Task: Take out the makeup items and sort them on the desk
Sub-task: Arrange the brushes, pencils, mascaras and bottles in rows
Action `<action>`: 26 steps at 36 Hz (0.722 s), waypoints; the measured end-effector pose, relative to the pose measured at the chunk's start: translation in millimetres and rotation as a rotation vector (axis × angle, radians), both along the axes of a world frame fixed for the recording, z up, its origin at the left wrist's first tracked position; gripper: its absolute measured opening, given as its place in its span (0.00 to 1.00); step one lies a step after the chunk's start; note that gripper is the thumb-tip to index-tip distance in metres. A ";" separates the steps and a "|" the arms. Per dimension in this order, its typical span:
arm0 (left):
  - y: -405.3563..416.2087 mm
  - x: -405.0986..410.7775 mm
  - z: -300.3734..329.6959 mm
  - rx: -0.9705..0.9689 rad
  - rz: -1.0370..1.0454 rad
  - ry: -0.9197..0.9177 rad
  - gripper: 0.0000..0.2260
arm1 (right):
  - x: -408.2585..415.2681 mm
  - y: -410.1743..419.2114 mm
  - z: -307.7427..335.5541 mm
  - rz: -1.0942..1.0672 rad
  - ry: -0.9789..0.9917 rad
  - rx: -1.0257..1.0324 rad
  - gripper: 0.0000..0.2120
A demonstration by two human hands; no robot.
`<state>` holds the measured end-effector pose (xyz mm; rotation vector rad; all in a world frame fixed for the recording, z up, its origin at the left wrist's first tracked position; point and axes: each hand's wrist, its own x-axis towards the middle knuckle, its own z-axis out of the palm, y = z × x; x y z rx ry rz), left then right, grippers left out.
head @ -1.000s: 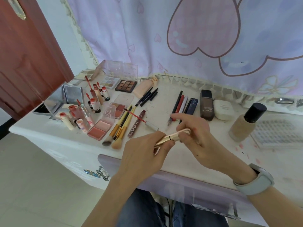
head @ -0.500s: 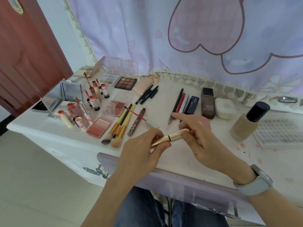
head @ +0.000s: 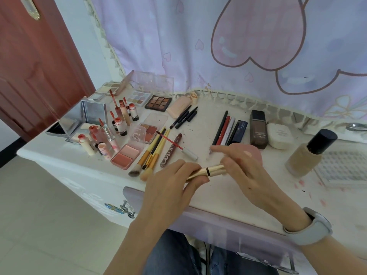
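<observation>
Bright, soft daylight comes through the curtain (head: 238,46) at the back, leaving it pale and washed out; shadows on the desk (head: 208,191) are faint and diffuse. The right hand (head: 244,165) is smeared by motion blur; wide-angle distortion bends the door (head: 35,66) and desk edges, and fine detail looks soft overall.

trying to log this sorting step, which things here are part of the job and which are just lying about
Part of the job:
- gold tube, held by left hand and right hand
- makeup brushes
- row of pencils
- blush compact
- foundation bottle
- desk

Just lying about:
- heart curtain
- door
- watch
</observation>
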<state>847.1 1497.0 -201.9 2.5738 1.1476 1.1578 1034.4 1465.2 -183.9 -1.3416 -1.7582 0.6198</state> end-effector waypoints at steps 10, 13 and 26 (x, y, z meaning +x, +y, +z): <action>5.4 -4.2 -3.4 -0.036 0.012 -0.066 0.24 | 9.1 6.3 0.5 0.059 -0.056 0.077 0.15; 7.1 -8.9 -7.3 -0.072 0.001 -0.104 0.23 | 13.9 4.5 1.9 0.103 -0.088 0.048 0.16; 6.3 -9.5 -3.5 -0.159 0.022 -0.165 0.18 | 19.5 10.8 -3.0 -0.066 0.022 0.072 0.07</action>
